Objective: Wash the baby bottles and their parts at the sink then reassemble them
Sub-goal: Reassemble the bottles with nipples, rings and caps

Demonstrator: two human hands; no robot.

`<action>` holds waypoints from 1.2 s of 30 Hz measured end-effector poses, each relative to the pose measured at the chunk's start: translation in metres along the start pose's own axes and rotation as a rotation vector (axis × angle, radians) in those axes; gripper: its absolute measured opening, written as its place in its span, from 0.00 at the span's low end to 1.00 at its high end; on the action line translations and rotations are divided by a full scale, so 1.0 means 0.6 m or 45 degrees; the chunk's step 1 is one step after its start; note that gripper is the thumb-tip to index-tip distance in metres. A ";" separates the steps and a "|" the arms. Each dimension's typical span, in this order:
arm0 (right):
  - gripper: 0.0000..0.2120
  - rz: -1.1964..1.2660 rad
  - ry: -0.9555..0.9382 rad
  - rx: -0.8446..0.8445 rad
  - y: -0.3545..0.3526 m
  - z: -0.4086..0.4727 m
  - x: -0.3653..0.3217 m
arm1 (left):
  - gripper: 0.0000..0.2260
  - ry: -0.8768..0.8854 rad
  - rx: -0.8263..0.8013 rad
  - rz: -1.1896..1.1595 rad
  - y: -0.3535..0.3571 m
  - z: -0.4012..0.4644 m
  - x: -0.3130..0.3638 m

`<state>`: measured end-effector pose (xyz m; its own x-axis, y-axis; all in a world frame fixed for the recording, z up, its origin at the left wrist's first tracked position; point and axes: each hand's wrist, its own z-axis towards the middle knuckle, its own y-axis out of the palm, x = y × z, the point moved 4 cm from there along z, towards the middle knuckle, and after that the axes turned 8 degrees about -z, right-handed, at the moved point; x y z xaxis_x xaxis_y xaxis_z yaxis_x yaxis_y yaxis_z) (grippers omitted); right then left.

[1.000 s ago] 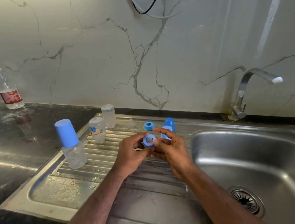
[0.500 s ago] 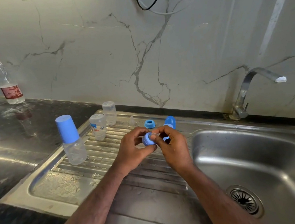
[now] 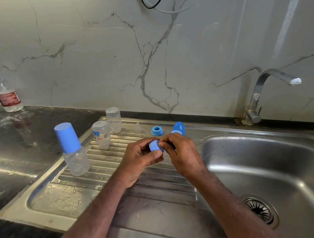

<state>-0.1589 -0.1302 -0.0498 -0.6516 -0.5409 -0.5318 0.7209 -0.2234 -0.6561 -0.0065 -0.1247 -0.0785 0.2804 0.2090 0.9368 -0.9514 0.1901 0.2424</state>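
Fingers of both hands meet over the wet ribbed steel draining board [image 3: 107, 172], closed around one small part. The left hand [image 3: 138, 158] curls round a small blue plastic screw ring [image 3: 155, 146], thumb underneath and fingertips over the top, so the ring sits on its side with its open axis pointing toward the right hand [image 3: 182, 152]. The right hand's thumb and forefinger pinch at the ring's open face; whatever they pinch there is hidden by the fingers, most likely the teat being seated through the ring.

Beyond the knuckles, farther from the person, a second blue plastic ring [image 3: 157, 131] lies flat on the board, a small clear silicone teat [image 3: 138, 127] stands just left of it, and a blue domed cap [image 3: 178, 127] shows just behind the right hand. Out past the left hand's fingers stand two open clear plastic bottles [image 3: 102, 135], mouth down I think, and nearest the left wrist side a clear bottle with a tall blue cap [image 3: 70, 149], already put together.

The next bottle body lies leftward of the grip, so the left hand is the closer one to fetch it once the ring is ready. The steel sink bowl [image 3: 270, 166] lies to the right of the right hand.
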 end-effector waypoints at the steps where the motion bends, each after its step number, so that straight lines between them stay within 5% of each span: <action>1: 0.05 -0.039 -0.034 0.012 0.001 -0.001 -0.002 | 0.16 -0.009 -0.002 -0.002 0.000 0.001 -0.001; 4: 0.04 -0.038 -0.086 0.047 0.000 -0.005 -0.002 | 0.16 -0.038 -0.011 -0.027 -0.001 0.000 -0.001; 14: 0.04 0.506 0.282 0.027 -0.008 -0.005 0.023 | 0.19 -0.137 -0.145 -0.198 0.001 -0.003 -0.002; 23: 0.06 -0.240 -0.272 0.159 -0.013 -0.015 -0.020 | 0.16 -0.152 -0.047 -0.160 -0.005 -0.003 -0.002; 28: 0.05 0.264 -0.009 0.048 -0.009 -0.012 0.001 | 0.15 -0.237 -0.155 -0.238 -0.001 -0.007 -0.004; 33: 0.12 0.335 -0.071 -0.223 -0.008 -0.014 0.010 | 0.15 -0.371 -0.143 -0.307 0.002 -0.010 -0.012; 36: 0.11 0.357 0.034 -0.188 -0.010 -0.012 0.012 | 0.19 -0.383 -0.129 -0.248 0.009 -0.014 -0.009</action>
<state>-0.1699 -0.1268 -0.0536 -0.4396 -0.5429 -0.7155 0.8326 0.0527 -0.5514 -0.0123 -0.1169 -0.0843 0.3904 -0.1289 0.9116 -0.8624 0.2953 0.4111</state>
